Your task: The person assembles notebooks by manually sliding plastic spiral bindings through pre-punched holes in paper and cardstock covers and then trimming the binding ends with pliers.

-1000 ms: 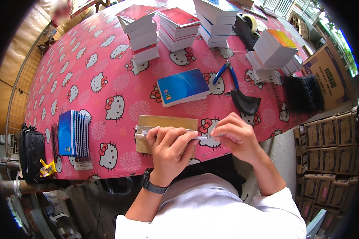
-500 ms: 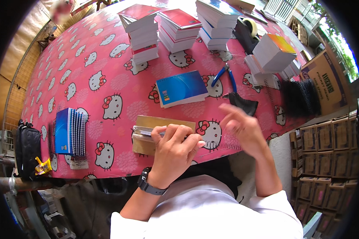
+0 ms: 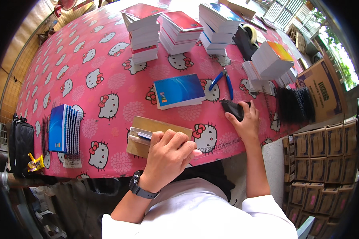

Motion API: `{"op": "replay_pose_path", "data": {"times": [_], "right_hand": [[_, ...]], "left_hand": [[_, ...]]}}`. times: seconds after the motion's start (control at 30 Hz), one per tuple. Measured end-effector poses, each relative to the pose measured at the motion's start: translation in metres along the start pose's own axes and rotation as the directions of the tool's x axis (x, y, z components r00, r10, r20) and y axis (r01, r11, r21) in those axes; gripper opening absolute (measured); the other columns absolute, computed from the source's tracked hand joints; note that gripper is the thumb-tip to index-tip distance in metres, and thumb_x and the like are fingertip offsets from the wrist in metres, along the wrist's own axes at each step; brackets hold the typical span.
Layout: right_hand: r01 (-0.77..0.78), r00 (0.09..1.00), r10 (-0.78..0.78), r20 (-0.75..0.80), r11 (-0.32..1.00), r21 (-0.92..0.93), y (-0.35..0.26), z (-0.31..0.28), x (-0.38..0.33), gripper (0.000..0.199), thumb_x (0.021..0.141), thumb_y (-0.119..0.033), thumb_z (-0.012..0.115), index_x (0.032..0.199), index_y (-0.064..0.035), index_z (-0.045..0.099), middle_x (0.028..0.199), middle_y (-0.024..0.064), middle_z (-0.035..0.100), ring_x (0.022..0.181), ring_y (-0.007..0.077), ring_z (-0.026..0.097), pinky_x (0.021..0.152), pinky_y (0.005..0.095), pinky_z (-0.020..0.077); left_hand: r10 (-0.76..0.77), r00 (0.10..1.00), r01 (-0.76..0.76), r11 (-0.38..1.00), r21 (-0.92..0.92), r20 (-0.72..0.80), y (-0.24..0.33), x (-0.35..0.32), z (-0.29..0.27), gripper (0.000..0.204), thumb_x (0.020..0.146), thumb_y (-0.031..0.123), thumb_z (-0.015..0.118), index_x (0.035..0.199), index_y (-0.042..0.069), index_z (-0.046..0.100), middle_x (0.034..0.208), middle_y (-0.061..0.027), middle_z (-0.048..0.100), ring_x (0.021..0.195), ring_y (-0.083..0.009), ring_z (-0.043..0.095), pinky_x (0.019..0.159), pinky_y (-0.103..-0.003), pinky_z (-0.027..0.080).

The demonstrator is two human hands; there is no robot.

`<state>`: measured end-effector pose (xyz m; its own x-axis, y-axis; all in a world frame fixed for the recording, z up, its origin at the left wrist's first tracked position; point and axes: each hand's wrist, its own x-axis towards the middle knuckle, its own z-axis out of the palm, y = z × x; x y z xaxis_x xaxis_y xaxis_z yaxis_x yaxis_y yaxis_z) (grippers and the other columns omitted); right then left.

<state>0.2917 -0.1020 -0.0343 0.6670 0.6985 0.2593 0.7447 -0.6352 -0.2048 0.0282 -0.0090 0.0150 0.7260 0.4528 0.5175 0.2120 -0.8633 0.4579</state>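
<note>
Overhead view of a work table point(image 3: 60, 59) covered with a pink cartoon-cat cloth. The left hand point(image 3: 169, 153) lies curled, fingers folded down, on a brown-covered notebook point(image 3: 147, 133) at the near edge of the table; the fingers press on the book's near right part, and its pale bound edge shows just left of the knuckles. Whether the fingers wrap round anything beneath them cannot be told. A dark wristwatch point(image 3: 141, 189) sits on this wrist.

The right hand point(image 3: 245, 123) is stretched out to the right, well apart from the notebook. Its fingers are spread and rest on a small black object point(image 3: 231, 108) lying on the cloth; the grip is loose and not closed round it, with the object projecting beyond the fingertips toward the table's centre.

Just beyond the black object lie blue-handled pliers point(image 3: 223, 79). A blue-covered book point(image 3: 179, 91) lies flat between the pliers and the brown notebook. At the far edge stand stacks of red-covered books point(image 3: 141, 28) and a tape roll point(image 3: 250, 34). To the left, a pile of blue spiral-bound notebooks point(image 3: 64, 129) lies near the table edge. Black binding coils point(image 3: 295, 103) lie at the right edge, beside a brown carton point(image 3: 325, 89).
</note>
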Motion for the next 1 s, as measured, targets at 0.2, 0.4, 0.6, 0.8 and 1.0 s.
{"op": "replay_pose_path", "data": {"times": [0.2, 0.4, 0.6, 0.8, 1.0], "right_hand": [[0.024, 0.986, -0.102, 0.133, 0.87, 0.493, -0.003, -0.027, -0.001, 0.057, 0.068, -0.046, 0.077, 0.111, -0.0107, 0.066, 0.133, 0.0278, 0.048, 0.119, 0.0386, 0.05, 0.099, 0.0427, 0.0402], [-0.276, 0.598, -0.795, 0.102, -0.085, 0.957, -0.044, -0.048, -0.011, 0.057, 0.066, -0.038, 0.078, 0.102, 0.0038, 0.069, 0.132, 0.0274, 0.052, 0.119, 0.033, 0.052, 0.101, 0.0402, 0.0373], [-0.092, 0.598, -0.76, 0.255, 0.251, 0.964, -0.071, -0.053, 0.011, 0.057, 0.064, -0.045, 0.077, 0.099, -0.0007, 0.071, 0.13, 0.0265, 0.054, 0.116, 0.0338, 0.054, 0.096, 0.0421, 0.0416], [0.35, 0.696, -0.678, 0.236, 0.607, 0.713, -0.08, -0.041, 0.023, 0.055, 0.063, -0.049, 0.078, 0.098, -0.0067, 0.073, 0.128, 0.0226, 0.057, 0.111, 0.0335, 0.057, 0.096, 0.0416, 0.0423], [0.244, 0.589, -0.756, 0.286, 0.504, 0.828, -0.092, -0.051, 0.024, 0.046, 0.065, -0.039, 0.082, 0.098, -0.0089, 0.073, 0.127, 0.0231, 0.057, 0.113, 0.0342, 0.057, 0.097, 0.0428, 0.0429]], "left_hand": [[0.005, 1.0, -0.005, 0.998, 0.068, 0.002, -0.004, -0.006, -0.003, 0.027, 0.078, 0.036, 0.071, 0.1, 0.022, 0.065, 0.094, 0.0048, 0.056, 0.089, -0.0152, 0.052, 0.087, -0.039, 0.029], [-0.211, 0.97, 0.219, 0.974, 0.059, -0.119, -0.005, -0.009, -0.016, 0.038, 0.067, 0.025, 0.076, 0.103, 0.021, 0.063, 0.117, 0.0013, 0.054, 0.118, -0.0205, 0.046, 0.109, -0.05, 0.014], [-0.293, 0.936, 0.303, 0.953, 0.021, -0.196, -0.012, -0.021, -0.013, 0.039, 0.062, 0.017, 0.074, 0.099, 0.016, 0.062, 0.114, -0.0041, 0.057, 0.119, -0.0265, 0.048, 0.111, -0.051, 0.016], [-0.303, 0.919, 0.307, 0.951, -0.023, -0.252, -0.014, -0.023, -0.016, 0.061, 0.062, 0.016, 0.074, 0.12, 0.011, 0.053, 0.122, -0.009, 0.052, 0.119, -0.0292, 0.045, 0.11, -0.051, 0.022], [-0.502, 0.775, 0.456, 0.865, -0.211, -0.384, -0.033, -0.038, -0.016, 0.063, 0.065, 0.014, 0.073, 0.124, 0.005, 0.053, 0.127, -0.013, 0.051, 0.12, -0.03, 0.045, 0.103, -0.042, 0.035]]}}
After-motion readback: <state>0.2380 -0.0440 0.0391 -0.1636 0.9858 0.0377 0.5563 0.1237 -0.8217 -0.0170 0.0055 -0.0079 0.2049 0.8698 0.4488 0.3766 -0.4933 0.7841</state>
